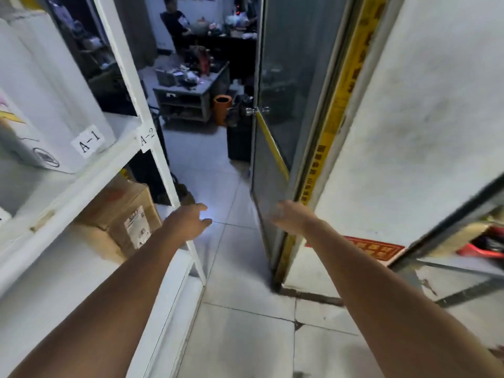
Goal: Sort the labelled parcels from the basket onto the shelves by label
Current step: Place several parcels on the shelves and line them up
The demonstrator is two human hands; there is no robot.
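Both my arms reach forward over the tiled floor and neither hand holds anything. My left hand (191, 221) is open beside the front post of the white shelf unit (152, 148), which carries the labels A-1 (91, 141) and A-2 (147, 137). My right hand (289, 214) is blurred, fingers loosely apart, close to the edge of a glass door (272, 126). White parcels (41, 91) stand on the A-1 shelf. A brown cardboard box (128, 214) sits on the shelf below. No basket is in view.
The glass door with a yellow strip stands ajar ahead. A white wall (422, 132) is on the right. Beyond the doorway are a low cluttered table (191, 88), an orange bin (222, 107) and a seated person (177, 25). A red crate (482, 246) sits at far right.
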